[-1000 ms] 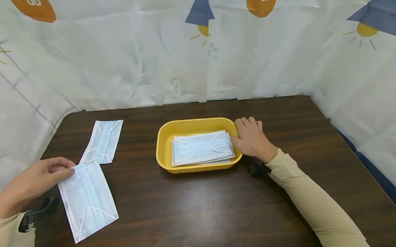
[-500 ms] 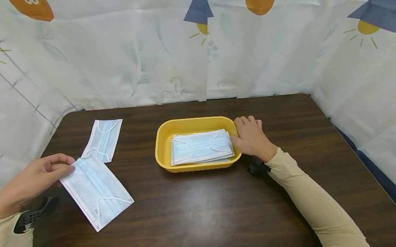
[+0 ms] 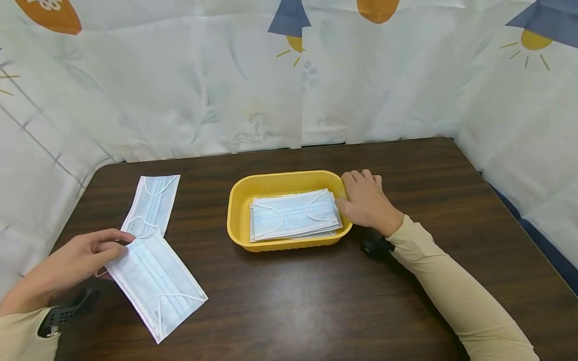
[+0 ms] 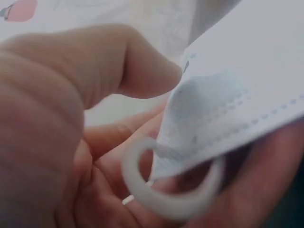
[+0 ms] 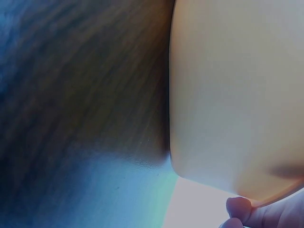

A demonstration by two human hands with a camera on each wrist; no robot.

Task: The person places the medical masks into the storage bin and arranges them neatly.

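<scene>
My left hand (image 3: 86, 260) pinches one end of a light blue face mask (image 3: 160, 288) between thumb and fingers. In the left wrist view the mask's corner (image 4: 204, 118) lies under the thumb, and a white ear loop (image 4: 166, 202) hangs by the fingers. The held mask partly overlaps a second mask (image 3: 153, 200) lying flat behind it. At the middle of the table a yellow tray (image 3: 237, 215) holds a stack of face masks (image 3: 295, 218). My right hand (image 3: 367, 201) grips the tray's right rim. The right wrist view shows the tray's side wall (image 5: 228, 104) close up.
Everything stands on a dark wood-grain table (image 3: 285, 310) with rounded far corners. A white printed curtain (image 3: 169, 89) hangs behind and along both sides of it. A dark blue strip (image 3: 553, 249) runs beyond the right table edge.
The left hand has moved right with the mask, whose free end has swung toward the right. The right hand and the tray have stayed in place.
</scene>
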